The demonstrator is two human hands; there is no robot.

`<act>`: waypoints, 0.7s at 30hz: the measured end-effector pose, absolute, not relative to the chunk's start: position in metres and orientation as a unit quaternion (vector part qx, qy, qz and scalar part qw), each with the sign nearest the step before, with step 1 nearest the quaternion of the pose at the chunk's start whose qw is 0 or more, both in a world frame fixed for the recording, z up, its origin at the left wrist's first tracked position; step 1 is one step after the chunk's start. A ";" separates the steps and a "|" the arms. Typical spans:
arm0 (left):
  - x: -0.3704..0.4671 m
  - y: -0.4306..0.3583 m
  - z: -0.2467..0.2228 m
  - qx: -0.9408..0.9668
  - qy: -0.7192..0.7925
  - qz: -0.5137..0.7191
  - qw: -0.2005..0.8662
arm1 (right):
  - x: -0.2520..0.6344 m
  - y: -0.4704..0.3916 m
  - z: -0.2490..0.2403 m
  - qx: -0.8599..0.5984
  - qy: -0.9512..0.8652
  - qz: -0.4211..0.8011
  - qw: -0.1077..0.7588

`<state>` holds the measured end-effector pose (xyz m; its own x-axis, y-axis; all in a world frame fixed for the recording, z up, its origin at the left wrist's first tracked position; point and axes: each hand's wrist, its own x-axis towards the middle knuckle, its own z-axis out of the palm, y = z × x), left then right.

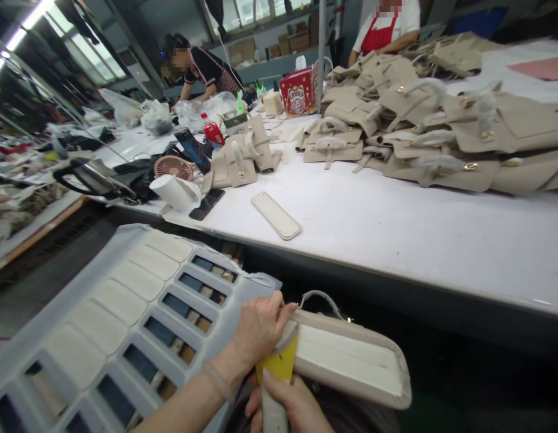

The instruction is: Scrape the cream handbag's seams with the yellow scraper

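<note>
Table [396, 234]: long white work surface running across the upper frame, well apart from both hands.
Heap of beige bag parts [441, 126]: piled on the table's far right; a smaller cluster [243, 159] toward the left.
Slotted grey tray [125, 313]: lower left, just beside the left forearm, some slots filled with pale inserts.
Beige bag panel [351, 361]: below the table edge, near the lap; long axis runs from the hands out to the right and slightly downward, raised rim facing up, a thin handle loop [321, 299] at its far edge.
Loose oblong base piece [276, 214]: flat on the table, untouched.
Left hand [258, 331]: fingers closed on the panel's near end, pinching its corner.
Right hand [290, 403]: directly below, fingers wrapped around a yellow-headed tool [279, 367] whose head touches that same end.
</note>
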<state>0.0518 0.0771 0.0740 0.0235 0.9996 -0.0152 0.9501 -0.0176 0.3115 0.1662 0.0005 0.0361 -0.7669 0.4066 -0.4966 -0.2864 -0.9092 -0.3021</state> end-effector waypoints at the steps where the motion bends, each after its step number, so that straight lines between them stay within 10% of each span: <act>1: 0.054 0.078 0.075 0.702 0.695 0.104 0.114 | 0.169 0.000 0.036 -0.302 -0.112 0.929 0.182; 15: 0.047 0.091 0.071 0.514 0.683 0.406 0.323 | 0.207 -0.001 0.059 -0.401 -0.364 0.820 0.186; 21: 0.018 0.044 0.059 0.366 0.604 0.546 0.451 | 0.324 0.107 0.087 -0.557 -0.553 0.559 0.270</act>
<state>0.0180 0.0442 0.0589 -0.3257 0.9343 -0.1450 -0.0517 0.1355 0.9894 0.3242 0.1070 0.0873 -0.2344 0.9167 -0.3237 0.3138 -0.2438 -0.9176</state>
